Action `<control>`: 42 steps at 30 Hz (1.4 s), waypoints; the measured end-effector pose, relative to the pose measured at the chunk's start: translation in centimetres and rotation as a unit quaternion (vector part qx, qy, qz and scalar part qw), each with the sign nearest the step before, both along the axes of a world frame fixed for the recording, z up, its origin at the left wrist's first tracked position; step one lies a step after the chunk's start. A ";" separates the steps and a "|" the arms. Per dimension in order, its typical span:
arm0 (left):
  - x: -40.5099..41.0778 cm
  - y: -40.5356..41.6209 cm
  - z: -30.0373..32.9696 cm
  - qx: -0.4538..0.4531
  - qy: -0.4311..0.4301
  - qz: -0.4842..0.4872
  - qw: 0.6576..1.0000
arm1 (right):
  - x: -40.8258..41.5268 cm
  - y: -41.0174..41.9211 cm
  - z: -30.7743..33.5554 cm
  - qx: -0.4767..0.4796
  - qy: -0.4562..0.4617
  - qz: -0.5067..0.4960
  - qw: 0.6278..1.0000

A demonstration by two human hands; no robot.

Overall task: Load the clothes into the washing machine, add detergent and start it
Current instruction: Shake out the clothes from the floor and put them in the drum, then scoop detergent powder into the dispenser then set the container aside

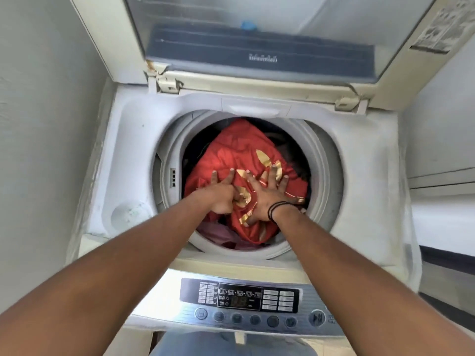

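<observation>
A top-loading washing machine [133, 150] stands below me with its lid [257, 47] raised. A red garment with gold leaf print [239, 150] fills the drum on top of darker and pink clothes [221, 235]. Both my hands reach into the drum. My left hand [222, 194] presses on the red cloth with straight, spread fingers. My right hand [264, 194], with a black band at the wrist, lies flat on the cloth with fingers splayed wide. No detergent is in view.
The control panel [239, 296] with a display and a row of round buttons [254, 319] runs along the machine's near edge. A grey wall [38, 124] is close on the left. A white surface [442, 176] stands to the right.
</observation>
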State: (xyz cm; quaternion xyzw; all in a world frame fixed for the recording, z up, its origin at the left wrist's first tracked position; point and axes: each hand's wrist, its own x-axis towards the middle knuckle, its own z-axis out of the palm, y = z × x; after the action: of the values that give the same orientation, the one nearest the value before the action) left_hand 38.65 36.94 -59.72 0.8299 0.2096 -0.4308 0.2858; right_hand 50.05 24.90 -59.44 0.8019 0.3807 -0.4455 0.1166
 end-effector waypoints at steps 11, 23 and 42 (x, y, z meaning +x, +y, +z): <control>0.0 1.1 -2.9 -0.022 0.045 -0.048 0.998 | -1.4 1.4 -4.2 -0.049 -0.007 0.005 0.999; 0.9 0.8 1.0 -0.011 -0.055 0.243 0.969 | 1.3 2.2 -1.5 0.016 0.004 0.037 0.999; 7.1 1.7 7.4 -0.348 -0.336 0.735 0.476 | 3.5 4.7 13.0 0.484 -0.199 -0.058 0.850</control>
State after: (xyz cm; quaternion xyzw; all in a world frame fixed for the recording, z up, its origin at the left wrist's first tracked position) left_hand 45.76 38.63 -52.32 0.2861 0.4633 0.2111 0.8117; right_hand 53.51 29.59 -46.42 0.8487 0.4698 -0.0419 -0.2392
